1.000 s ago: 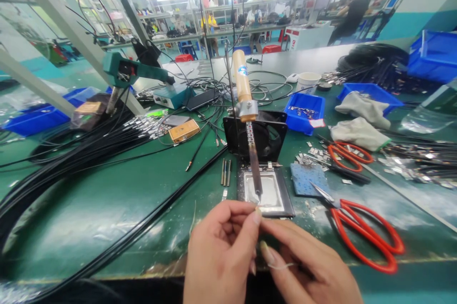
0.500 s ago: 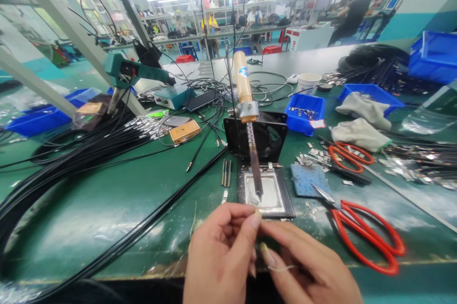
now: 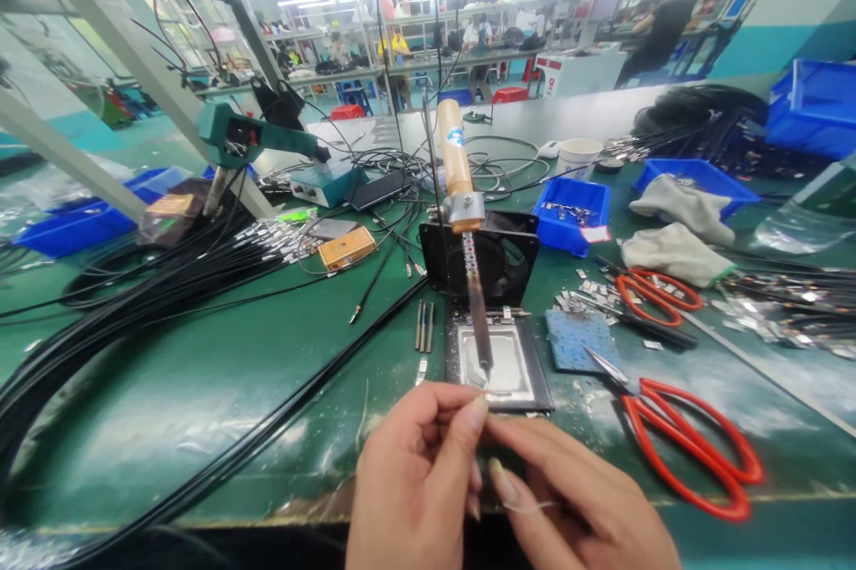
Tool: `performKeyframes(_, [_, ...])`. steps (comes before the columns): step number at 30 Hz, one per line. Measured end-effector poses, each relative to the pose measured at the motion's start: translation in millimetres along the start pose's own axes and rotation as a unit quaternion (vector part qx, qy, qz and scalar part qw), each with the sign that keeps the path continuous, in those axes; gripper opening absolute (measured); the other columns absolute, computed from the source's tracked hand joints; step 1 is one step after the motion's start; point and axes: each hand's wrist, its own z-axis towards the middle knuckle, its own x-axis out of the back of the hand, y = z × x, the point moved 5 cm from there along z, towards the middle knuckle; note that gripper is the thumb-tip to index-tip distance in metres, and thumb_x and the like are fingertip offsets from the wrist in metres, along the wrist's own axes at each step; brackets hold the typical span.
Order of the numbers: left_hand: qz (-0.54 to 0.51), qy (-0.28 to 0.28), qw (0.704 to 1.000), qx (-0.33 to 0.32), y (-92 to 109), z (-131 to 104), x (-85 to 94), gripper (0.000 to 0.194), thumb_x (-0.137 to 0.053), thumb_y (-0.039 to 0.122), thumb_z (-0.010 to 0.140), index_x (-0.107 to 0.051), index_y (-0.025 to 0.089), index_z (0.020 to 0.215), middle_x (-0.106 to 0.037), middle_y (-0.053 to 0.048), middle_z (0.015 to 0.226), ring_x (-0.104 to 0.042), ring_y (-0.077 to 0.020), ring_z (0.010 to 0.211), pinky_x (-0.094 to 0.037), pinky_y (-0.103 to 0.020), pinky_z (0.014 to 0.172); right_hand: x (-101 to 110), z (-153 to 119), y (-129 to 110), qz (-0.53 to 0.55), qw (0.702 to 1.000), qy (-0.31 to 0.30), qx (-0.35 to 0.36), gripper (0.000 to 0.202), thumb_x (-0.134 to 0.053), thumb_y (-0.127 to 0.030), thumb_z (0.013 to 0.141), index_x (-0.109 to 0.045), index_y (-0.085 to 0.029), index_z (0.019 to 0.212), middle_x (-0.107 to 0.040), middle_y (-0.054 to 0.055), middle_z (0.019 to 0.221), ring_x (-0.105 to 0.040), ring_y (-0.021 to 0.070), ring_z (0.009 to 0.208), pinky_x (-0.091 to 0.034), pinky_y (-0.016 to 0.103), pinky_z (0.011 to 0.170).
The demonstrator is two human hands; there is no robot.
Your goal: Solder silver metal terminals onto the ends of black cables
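Observation:
My left hand (image 3: 421, 472) is closed, thumb and forefinger pinched just below the tip of a soldering iron (image 3: 476, 311). What sits in that pinch is too small to make out. Close against it on the right, my right hand (image 3: 581, 490) is closed too, and a thin pale wire (image 3: 531, 507) runs across its thumb. The iron has a wooden handle and hangs tip down in a clamp. Under its tip lies a dark-framed tray (image 3: 545, 387) with a silvery surface.
Behind the iron stands a black fan (image 3: 525, 235). Red-handled scissors (image 3: 695, 454) and a blue sponge (image 3: 581, 340) lie to the right. Black cables (image 3: 267, 414) cross the left side. A blue bin (image 3: 568, 235) holds small metal parts; gloves (image 3: 672, 253) lie nearby.
Both hands stay pinched together beneath the iron tip, almost still. The whole view has shifted very slightly.

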Motion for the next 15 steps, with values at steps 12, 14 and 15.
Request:
performKeyframes(12, [-0.038,0.053,0.998,0.003,-0.7,-3.1,-1.9,0.019,-0.081,0.037,0.08,-0.074,0.019,0.081,-0.067,0.002,0.06,-0.053,-0.0079,0.046,-0.044,-0.013,0.042,7.2,6.0,-4.7,-0.016,0.998,-0.046,0.051,0.043,-0.068,-0.011,0.092,-0.067,-0.022,0.134,-0.077,0.009,0.126,-0.077,0.0169,0.108,-0.061,0.014,0.089])
performKeyframes(14, [-0.04,0.055,0.998,0.003,-0.1,-2.6,-2.4,0.018,-0.081,0.036,0.08,-0.074,0.019,0.08,-0.067,0.002,0.06,-0.052,-0.0076,0.046,-0.044,-0.013,0.041,5.6,2.9,-2.3,0.003,0.999,-0.027,0.033,0.045,-0.068,-0.012,0.092,-0.066,-0.026,0.136,-0.077,0.006,0.127,-0.076,0.0162,0.109,-0.06,0.014,0.089])
performKeyframes(15, [-0.039,0.055,0.998,0.003,0.2,-2.3,-2.6,0.018,-0.081,0.036,0.08,-0.074,0.019,0.079,-0.067,0.002,0.06,-0.052,-0.0076,0.046,-0.044,-0.013,0.041,4.2,1.3,-1.2,0.015,0.999,-0.017,0.024,0.046,-0.067,-0.013,0.093,-0.066,-0.028,0.136,-0.077,0.005,0.126,-0.076,0.0158,0.109,-0.061,0.014,0.089])
